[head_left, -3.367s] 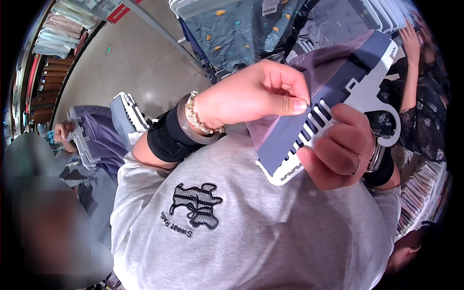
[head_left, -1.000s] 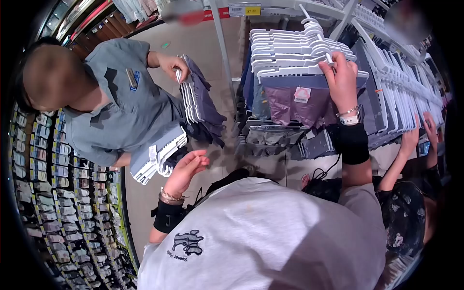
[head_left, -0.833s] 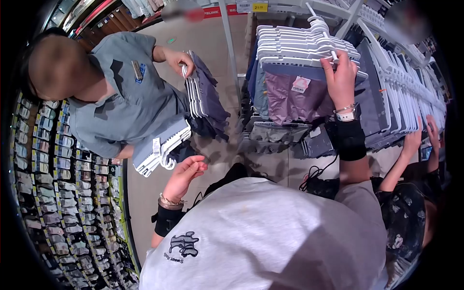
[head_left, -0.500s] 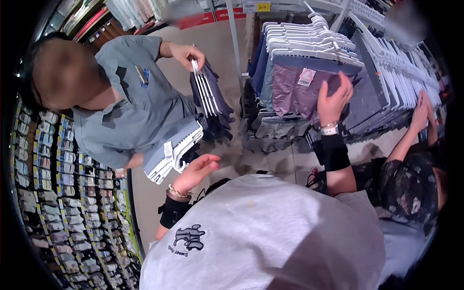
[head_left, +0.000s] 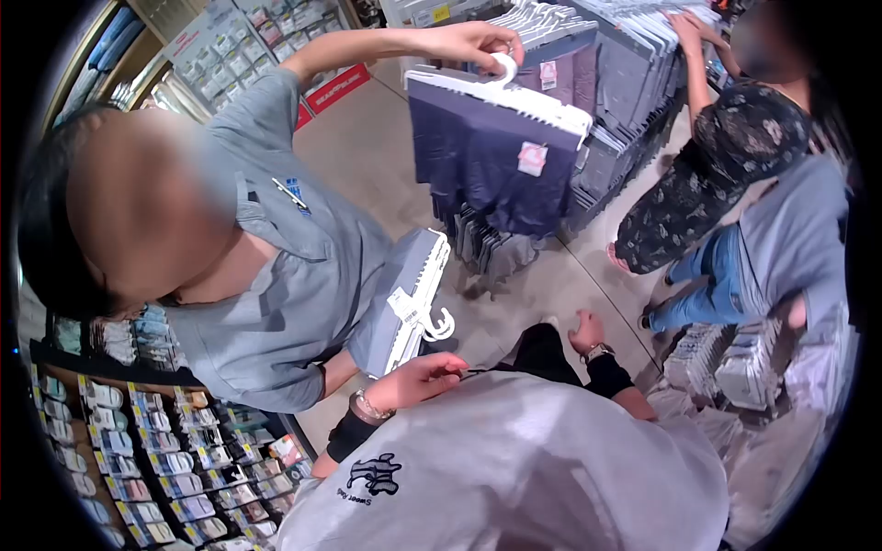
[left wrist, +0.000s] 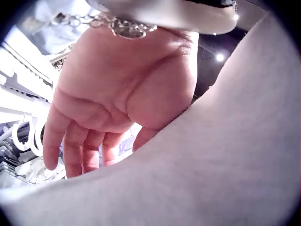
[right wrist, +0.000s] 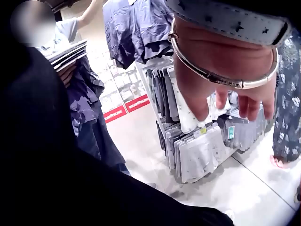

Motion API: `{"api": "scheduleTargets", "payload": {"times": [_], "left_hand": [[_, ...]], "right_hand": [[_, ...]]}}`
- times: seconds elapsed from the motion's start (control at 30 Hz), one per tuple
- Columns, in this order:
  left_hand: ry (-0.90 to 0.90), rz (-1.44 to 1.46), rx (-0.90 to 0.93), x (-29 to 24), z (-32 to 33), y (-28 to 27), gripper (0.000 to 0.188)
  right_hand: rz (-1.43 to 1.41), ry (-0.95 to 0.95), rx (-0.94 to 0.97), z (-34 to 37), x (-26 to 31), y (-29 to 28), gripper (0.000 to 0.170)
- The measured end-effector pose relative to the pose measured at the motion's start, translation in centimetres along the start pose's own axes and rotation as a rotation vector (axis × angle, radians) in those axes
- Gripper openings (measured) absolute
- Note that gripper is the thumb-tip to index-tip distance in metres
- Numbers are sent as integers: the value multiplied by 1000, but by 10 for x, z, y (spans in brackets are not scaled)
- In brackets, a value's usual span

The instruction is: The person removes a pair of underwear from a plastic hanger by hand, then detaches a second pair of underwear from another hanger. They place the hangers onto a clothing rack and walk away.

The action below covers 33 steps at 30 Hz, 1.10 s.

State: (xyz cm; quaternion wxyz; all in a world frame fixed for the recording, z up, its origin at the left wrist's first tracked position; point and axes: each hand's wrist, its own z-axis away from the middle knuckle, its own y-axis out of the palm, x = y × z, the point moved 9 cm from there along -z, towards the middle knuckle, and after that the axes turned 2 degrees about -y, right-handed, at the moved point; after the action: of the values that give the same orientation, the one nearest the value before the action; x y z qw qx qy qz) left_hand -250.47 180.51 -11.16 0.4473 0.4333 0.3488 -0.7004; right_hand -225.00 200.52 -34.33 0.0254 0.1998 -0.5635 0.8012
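Observation:
In the head view my left hand [head_left: 415, 380] is held low before the shirt, fingers loosely bent and holding nothing, close beside white hangers [head_left: 424, 317] with grey-blue garments on the other person's arm. The left wrist view shows the same hand [left wrist: 117, 89] with its fingers apart from anything. My right hand [head_left: 586, 332] hangs over the floor, empty; in the right wrist view its fingers [right wrist: 251, 107] point down in front of the rack. Dark purple shorts [head_left: 487, 156] on white hangers are held up by the other person's hand [head_left: 473, 46].
A person in a grey polo shirt [head_left: 276, 340] stands at the left. Behind the raised shorts is a rack of hanging garments [head_left: 634, 73]. At the right are a person in a dark floral outfit [head_left: 726, 165] and one in jeans [head_left: 707, 285]. Packaged goods [head_left: 175, 459] line the lower left.
My right hand has come away from the hangers on the rack and dropped down. The other person's hand has lifted the purple shorts up and across, before the rack. The view has turned.

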Motion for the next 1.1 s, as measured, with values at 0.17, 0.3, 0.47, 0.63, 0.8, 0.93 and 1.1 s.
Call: {"api": "scheduleTargets", "payload": {"times": [0.17,0.3,0.47,0.63,0.8,0.93,1.1], "left_hand": [[-50,-68,106,16,24,23,25],[-78,85,3,54,27,27,26],[-224,166,-18,94,43,71,31],[-518,-63,-80,227,47,113,26],[-214,-1582,570,398,37,203,33],[-177,-1264,788,352,41,309,32],[61,-1316,634,304,-9,369,26]], "right_hand": [[-139,12,125,80,-21,38,48],[-211,29,40,130,-49,7,42],[-162,48,-199,207,-98,1,34],[-320,219,31,352,-165,101,34],[-321,548,209,597,-237,209,38],[-382,878,151,781,-273,296,41],[-555,1344,-595,934,-227,295,36]]}}
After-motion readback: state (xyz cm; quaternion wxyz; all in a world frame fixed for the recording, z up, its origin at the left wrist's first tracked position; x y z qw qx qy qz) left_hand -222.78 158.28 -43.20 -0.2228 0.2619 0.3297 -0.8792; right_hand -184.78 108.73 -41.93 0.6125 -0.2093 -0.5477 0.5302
